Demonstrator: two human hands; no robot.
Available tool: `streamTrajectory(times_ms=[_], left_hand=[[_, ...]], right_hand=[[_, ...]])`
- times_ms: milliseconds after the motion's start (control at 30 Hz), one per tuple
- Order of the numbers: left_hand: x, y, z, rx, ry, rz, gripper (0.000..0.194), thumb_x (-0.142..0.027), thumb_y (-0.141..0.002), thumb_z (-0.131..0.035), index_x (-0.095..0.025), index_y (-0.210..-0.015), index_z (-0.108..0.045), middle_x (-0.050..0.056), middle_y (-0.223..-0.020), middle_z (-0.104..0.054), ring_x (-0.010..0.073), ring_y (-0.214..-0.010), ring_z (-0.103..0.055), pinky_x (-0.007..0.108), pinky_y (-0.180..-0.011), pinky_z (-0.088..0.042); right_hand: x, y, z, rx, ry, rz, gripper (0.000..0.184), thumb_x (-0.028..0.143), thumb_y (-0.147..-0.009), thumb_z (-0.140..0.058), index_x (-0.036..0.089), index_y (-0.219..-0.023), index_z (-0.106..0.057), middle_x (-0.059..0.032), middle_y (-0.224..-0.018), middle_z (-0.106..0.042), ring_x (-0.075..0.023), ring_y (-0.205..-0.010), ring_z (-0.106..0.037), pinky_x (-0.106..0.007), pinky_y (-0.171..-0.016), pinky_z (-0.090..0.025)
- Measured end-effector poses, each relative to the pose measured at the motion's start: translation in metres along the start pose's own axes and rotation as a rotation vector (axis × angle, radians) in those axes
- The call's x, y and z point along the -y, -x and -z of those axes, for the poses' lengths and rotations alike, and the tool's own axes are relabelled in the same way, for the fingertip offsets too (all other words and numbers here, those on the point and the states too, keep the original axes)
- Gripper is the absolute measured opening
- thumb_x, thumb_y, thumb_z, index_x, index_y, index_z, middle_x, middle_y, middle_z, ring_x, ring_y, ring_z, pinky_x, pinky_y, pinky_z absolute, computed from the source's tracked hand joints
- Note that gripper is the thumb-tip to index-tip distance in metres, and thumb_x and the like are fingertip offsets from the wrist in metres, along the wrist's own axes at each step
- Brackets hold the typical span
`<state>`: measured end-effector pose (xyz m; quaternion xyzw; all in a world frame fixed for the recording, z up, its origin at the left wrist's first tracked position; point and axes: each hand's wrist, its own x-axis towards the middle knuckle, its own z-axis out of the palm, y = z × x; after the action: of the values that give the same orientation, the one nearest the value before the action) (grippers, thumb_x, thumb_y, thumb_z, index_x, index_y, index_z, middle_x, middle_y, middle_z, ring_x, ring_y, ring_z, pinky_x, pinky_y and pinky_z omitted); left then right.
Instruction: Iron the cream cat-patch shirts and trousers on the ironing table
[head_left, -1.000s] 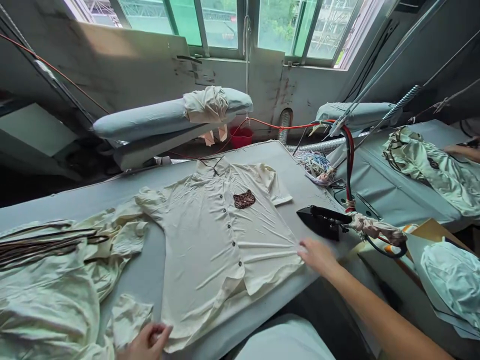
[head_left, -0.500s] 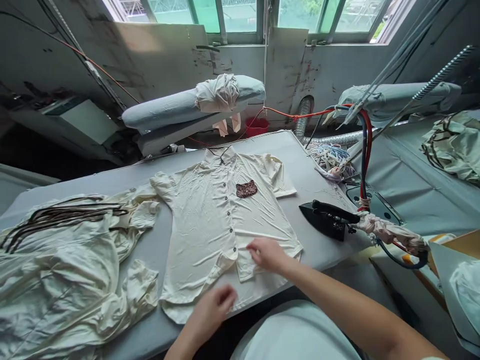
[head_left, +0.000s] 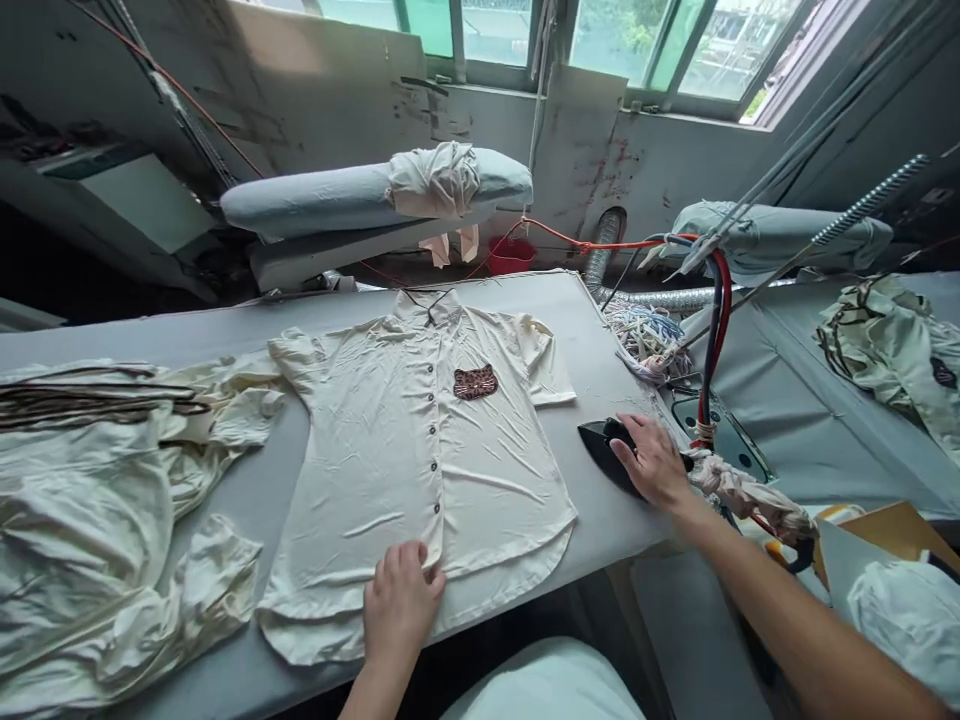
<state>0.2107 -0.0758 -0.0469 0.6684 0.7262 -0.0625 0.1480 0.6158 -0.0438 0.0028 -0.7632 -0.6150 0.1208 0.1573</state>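
The shirt (head_left: 375,450) is lying at frame centre, the left hand (head_left: 401,598) resting on its lower front, thumb apart. Having left the shirt, the right hand (head_left: 654,465) is covering the iron (head_left: 598,447), right of centre, grip unclear, leaving one hand steadying the shirt.

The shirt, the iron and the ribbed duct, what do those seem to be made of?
Shirt: fabric, perhaps cotton or a blend, by its soft creases and faint sheen. Iron: probably metal where it shows, being dark, hard-edged and pointed. Duct: likely metal foil, as it looks silvery and ribbed.
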Motion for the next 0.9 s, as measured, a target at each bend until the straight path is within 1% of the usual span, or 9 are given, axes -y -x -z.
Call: streamTrajectory(times_ms=[67,167,300,367,467,567,667,767,900], left_hand=[[0.010,-0.002,-0.005,0.004,0.084,-0.059,0.016,-0.027,-0.084,-0.055,-0.020,-0.096,-0.064,0.009,-0.106,-0.068,0.0278,-0.107,-0.060,0.038,-0.087,-0.042],[0.032,-0.010,-0.010,-0.013,0.435,-0.193,0.020,-0.037,-0.086,-0.052,-0.023,-0.088,-0.067,0.007,-0.104,-0.071,0.0272,-0.105,-0.062,0.038,-0.091,-0.044],[0.049,-0.017,-0.007,0.057,0.955,-0.069,0.047,-0.062,-0.085,-0.049,-0.022,-0.087,-0.073,0.006,-0.092,-0.076,0.0266,-0.094,-0.067,0.033,-0.082,-0.051],[0.048,-0.015,-0.003,0.083,1.044,-0.045,0.050,-0.065,-0.083,-0.050,-0.022,-0.086,-0.075,0.006,-0.088,-0.076,0.0263,-0.091,-0.068,0.032,-0.080,-0.051],[0.045,-0.001,-0.001,0.153,0.878,-0.155,0.043,-0.058,-0.085,-0.052,-0.023,-0.076,-0.075,0.005,-0.085,-0.075,0.0229,-0.084,-0.067,0.030,-0.078,-0.049],[0.063,0.017,-0.001,0.231,0.730,-0.147,0.038,-0.053,-0.087,-0.053,-0.023,-0.075,-0.073,0.003,-0.080,-0.072,0.0191,-0.075,-0.064,0.028,-0.071,-0.046],[0.110,0.027,0.000,0.003,0.738,0.108,0.035,-0.050,-0.091,-0.048,-0.024,-0.086,-0.070,0.002,-0.082,-0.071,0.0195,-0.077,-0.065,0.028,-0.072,-0.047],[0.160,0.023,0.006,-0.356,0.574,0.385,0.025,-0.036,-0.085,-0.055,-0.021,-0.102,-0.067,0.007,-0.102,-0.070,0.0227,-0.092,-0.066,0.032,-0.084,-0.049],[0.188,0.004,0.010,-0.284,0.449,0.455,0.032,-0.023,-0.080,-0.062,-0.019,-0.112,-0.065,0.010,-0.111,-0.068,0.0244,-0.103,-0.066,0.033,-0.086,-0.050]], right_hand=[[-0.005,-0.023,0.022,0.199,0.029,-0.106,0.053,0.058,-0.095,-0.051,0.020,-0.128,-0.067,-0.0140,-0.118,-0.071,-0.0302,-0.107,-0.063,-0.038,-0.091,-0.048],[0.029,-0.052,0.032,0.532,-0.066,-0.086,0.045,0.057,-0.094,-0.054,0.019,-0.111,-0.070,-0.0094,-0.099,-0.074,-0.0229,-0.084,-0.066,-0.028,-0.070,-0.046],[0.117,-0.070,0.003,0.513,-0.038,-0.026,0.042,0.054,-0.097,-0.050,0.016,-0.100,-0.068,-0.0066,-0.079,-0.070,-0.0167,-0.062,-0.059,-0.026,-0.058,-0.038],[0.151,-0.056,-0.018,0.621,-0.018,-0.027,0.042,0.052,-0.097,-0.051,0.015,-0.097,-0.069,-0.0064,-0.074,-0.069,-0.0156,-0.056,-0.057,-0.026,-0.055,-0.036],[0.161,0.003,-0.041,0.756,0.031,0.101,0.032,0.049,-0.088,-0.063,0.018,-0.093,-0.072,-0.0065,-0.080,-0.073,-0.0180,-0.065,-0.063,-0.025,-0.057,-0.036],[0.137,0.071,-0.042,0.788,0.169,0.223,0.027,0.046,-0.079,-0.069,0.021,-0.087,-0.074,-0.0075,-0.085,-0.076,-0.0232,-0.076,-0.067,-0.027,-0.062,-0.037],[0.129,0.096,-0.029,0.843,0.172,0.192,0.027,0.048,-0.080,-0.067,0.022,-0.084,-0.073,-0.0066,-0.082,-0.075,-0.0234,-0.075,-0.067,-0.027,-0.062,-0.036],[0.173,0.082,-0.028,0.886,0.004,0.204,0.035,0.055,-0.087,-0.059,0.022,-0.089,-0.071,-0.0048,-0.083,-0.075,-0.0206,-0.073,-0.066,-0.027,-0.061,-0.036],[0.253,0.072,-0.060,0.871,-0.063,0.271,0.035,0.054,-0.089,-0.057,0.022,-0.093,-0.071,-0.0042,-0.082,-0.074,-0.0193,-0.069,-0.064,-0.027,-0.059,-0.035]])
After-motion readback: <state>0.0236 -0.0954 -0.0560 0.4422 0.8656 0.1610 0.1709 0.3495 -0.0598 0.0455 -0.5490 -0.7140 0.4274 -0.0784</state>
